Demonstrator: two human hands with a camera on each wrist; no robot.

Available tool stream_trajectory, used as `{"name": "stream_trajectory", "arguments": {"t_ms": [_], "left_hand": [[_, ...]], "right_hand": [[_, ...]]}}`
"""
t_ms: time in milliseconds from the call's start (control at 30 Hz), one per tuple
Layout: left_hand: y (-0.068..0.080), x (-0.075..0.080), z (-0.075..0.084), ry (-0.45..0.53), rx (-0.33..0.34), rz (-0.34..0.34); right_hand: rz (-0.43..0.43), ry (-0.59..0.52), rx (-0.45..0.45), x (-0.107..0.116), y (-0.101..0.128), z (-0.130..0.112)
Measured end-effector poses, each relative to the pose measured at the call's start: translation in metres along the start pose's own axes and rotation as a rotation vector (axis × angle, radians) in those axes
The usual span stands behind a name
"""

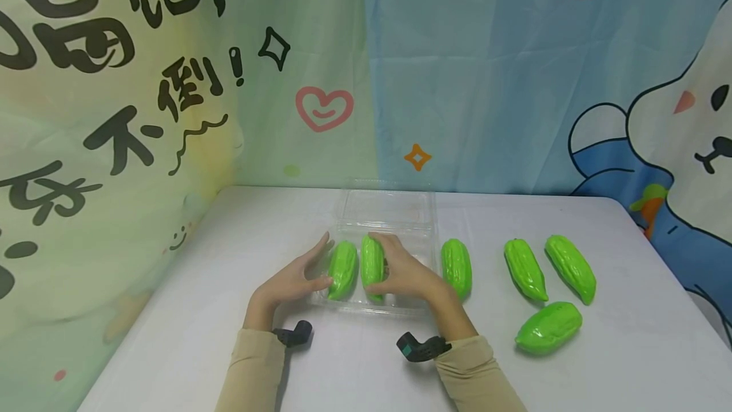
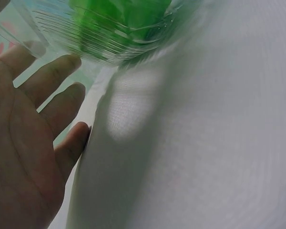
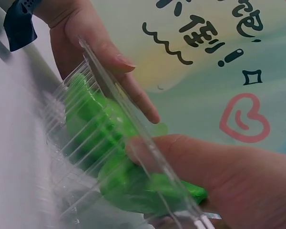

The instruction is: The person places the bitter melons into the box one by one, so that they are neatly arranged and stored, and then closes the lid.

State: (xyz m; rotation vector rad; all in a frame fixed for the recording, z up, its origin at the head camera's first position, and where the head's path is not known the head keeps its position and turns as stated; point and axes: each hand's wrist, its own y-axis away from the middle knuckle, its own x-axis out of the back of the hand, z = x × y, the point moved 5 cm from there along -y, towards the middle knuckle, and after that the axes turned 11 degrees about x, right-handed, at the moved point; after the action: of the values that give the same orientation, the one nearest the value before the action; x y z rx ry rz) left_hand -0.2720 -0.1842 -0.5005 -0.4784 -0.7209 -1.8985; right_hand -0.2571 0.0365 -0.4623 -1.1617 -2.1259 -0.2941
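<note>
Near the middle of the white table (image 1: 354, 361), a clear, ribbed plastic clamshell tray (image 1: 400, 308) holds two glossy green toy bitter gourds; the right hand (image 1: 403, 272) curls over the right-hand gourd (image 1: 372, 266), fingers wrapped on it, while the left hand (image 1: 291, 281) lies with straight fingers against the tray's left wall beside the left-hand gourd (image 1: 342, 269). Both gourds lie flat, long axes running near to far, tapered tips towards the person. The light tray could skid or tip if the right hand presses unevenly, or the slick gourd could roll against its neighbour.

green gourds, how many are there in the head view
6: two in the clear tray, one by the left hand, one under the right hand; four lie right of it.
</note>
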Motion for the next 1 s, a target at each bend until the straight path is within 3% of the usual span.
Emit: {"name": "stream_trajectory", "arguments": {"t_ms": [367,1000], "left_hand": [[-0.0001,0.0000,-0.0001,0.005,-0.015,-0.007],[0.0014,0.0004,0.0017,-0.003,-0.028,-0.005]], "right_hand": [[-0.003,-0.025,0.010,-0.0046,-0.0012,0.0029],[-0.011,0.048,0.022,-0.0077,-0.0041,0.0043]]}}
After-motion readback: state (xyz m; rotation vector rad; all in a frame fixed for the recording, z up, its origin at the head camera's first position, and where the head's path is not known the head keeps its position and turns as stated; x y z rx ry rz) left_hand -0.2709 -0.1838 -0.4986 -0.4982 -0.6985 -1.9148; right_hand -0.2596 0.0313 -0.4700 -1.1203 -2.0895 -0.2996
